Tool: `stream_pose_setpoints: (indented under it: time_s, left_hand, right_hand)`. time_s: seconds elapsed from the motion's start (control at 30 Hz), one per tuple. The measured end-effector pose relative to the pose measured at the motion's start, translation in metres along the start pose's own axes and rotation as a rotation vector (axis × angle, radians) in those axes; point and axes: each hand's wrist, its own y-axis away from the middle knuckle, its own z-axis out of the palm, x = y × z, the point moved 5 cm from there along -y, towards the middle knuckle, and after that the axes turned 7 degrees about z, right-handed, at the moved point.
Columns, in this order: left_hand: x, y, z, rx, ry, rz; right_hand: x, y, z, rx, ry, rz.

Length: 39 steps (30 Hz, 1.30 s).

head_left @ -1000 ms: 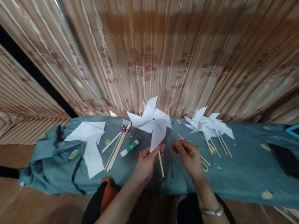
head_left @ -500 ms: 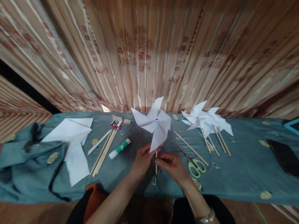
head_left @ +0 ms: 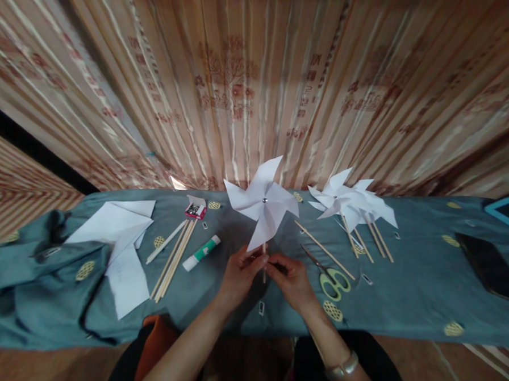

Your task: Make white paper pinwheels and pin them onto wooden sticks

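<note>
A white paper pinwheel (head_left: 261, 202) with a silver pin at its centre stands upright on a thin wooden stick. My left hand (head_left: 238, 273) and my right hand (head_left: 291, 279) both pinch that stick just under the paper, fingertips meeting. Green-handled scissors (head_left: 330, 278) lie right of my right hand. A loose wooden stick (head_left: 323, 250) lies beyond them.
A teal cloth (head_left: 407, 289) covers the table. Finished pinwheels (head_left: 351, 206) lie at the back right. Left of my hands lie a glue stick (head_left: 201, 253), a bundle of sticks (head_left: 174, 260), a small pin box (head_left: 195, 209) and white paper sheets (head_left: 118, 237). A dark phone (head_left: 485, 265) rests at the right. A striped curtain hangs behind.
My right hand has come in from the right and closed on the stick beside my left hand. The pinwheel has turned slightly; the view has shifted.
</note>
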Motion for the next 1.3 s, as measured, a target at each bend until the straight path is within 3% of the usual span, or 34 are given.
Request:
stream_pose_setpoints:
  time_s: [0.57,0.7,0.93,1.2,1.3]
  left_hand:
    - [0.003,0.003,-0.007,0.060,0.063,-0.086]
    - [0.006,0.003,-0.010,0.088,0.004,-0.079]
    - [0.001,0.006,-0.008,0.048,-0.059,-0.086]
    - [-0.007,0.009,-0.005,-0.048,-0.105,-0.020]
    - [-0.010,0.008,-0.008,-0.031,-0.097,-0.037]
  right_hand:
    - [-0.012,-0.001,-0.003,0.023,0.098,-0.075]
    - [-0.022,-0.008,-0.024,0.074,0.105,-0.079]
    - [-0.032,-0.026,-0.087,0.464,-0.149,-0.111]
    - [-0.027,-0.036,-0.083,0.400,-0.283,-0.110]
    - [-0.026,-0.036,-0.081,0.384,-0.262,-0.093]
